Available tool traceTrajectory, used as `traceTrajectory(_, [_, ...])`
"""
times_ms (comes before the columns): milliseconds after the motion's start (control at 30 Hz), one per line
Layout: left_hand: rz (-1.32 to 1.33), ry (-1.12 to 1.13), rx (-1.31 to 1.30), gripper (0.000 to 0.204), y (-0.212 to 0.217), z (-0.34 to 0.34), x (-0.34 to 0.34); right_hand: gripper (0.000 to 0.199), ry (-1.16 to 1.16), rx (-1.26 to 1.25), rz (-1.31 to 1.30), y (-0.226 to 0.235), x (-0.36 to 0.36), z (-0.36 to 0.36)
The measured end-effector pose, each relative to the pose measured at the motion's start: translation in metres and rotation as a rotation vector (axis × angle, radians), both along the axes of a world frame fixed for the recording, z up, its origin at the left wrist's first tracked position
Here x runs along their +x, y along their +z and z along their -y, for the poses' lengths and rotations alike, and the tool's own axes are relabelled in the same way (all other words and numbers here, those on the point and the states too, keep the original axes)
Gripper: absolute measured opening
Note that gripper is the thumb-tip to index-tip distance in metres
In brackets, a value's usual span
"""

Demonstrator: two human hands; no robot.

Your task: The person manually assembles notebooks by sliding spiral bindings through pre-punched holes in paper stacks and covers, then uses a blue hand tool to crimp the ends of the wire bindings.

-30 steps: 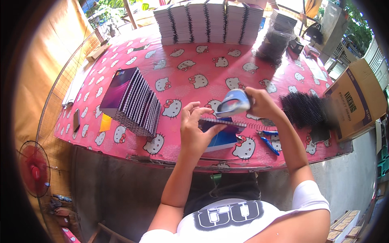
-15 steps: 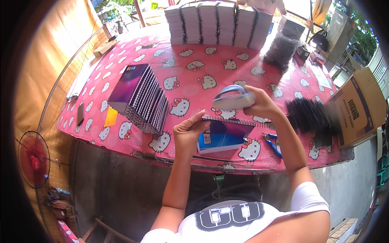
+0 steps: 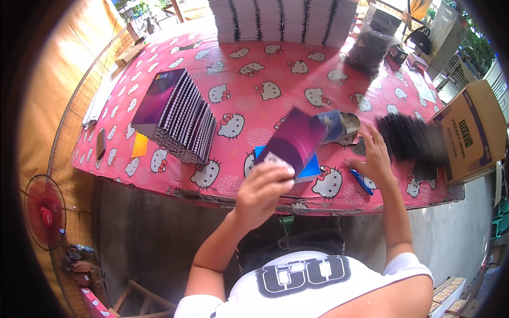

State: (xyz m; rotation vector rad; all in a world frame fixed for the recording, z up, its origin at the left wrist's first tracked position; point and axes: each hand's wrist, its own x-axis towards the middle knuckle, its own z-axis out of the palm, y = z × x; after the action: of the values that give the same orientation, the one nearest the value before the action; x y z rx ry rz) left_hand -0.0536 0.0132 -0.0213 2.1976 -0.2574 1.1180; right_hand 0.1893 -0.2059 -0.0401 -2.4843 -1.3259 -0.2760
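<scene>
In my left hand is a notebook with a purple cover, gripped at its near end and tilted above the table. Under it a blue-covered notebook shows in part. My right hand is empty, its fingers apart, just above the table. Close to that hand lie pliers with blue handles. Beyond the purple notebook sits a rounded blue and whitish tool; its kind is unclear.
A tall stack of spiral-bound purple notebooks stands at the left. Black plastic spiral coils lie beside a cardboard box at the right. White bound stacks line the far side of the pink patterned table.
My right hand has put the rounded blue tool down on the table and let go. My left hand has turned and tilted the spiral notebook, showing its purple cover. The view has shifted slightly.
</scene>
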Motion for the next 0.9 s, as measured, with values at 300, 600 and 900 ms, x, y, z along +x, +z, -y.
traceTrajectory(300, [0.095,0.156,-0.015,0.031,-0.058,0.024,0.004,0.045,0.058,0.147,-0.45,-0.01,-0.066,0.037])
traceTrajectory(600, [0.085,0.282,-0.082,0.035,-0.019,0.031,0.012,0.042,0.425,0.368,-0.309,0.048,-0.127,-0.019])
traceTrajectory(900, [0.055,0.304,-0.305,0.035,-0.026,0.04,0.016,0.043,0.331,0.39,-0.222,0.043,-0.136,-0.022])
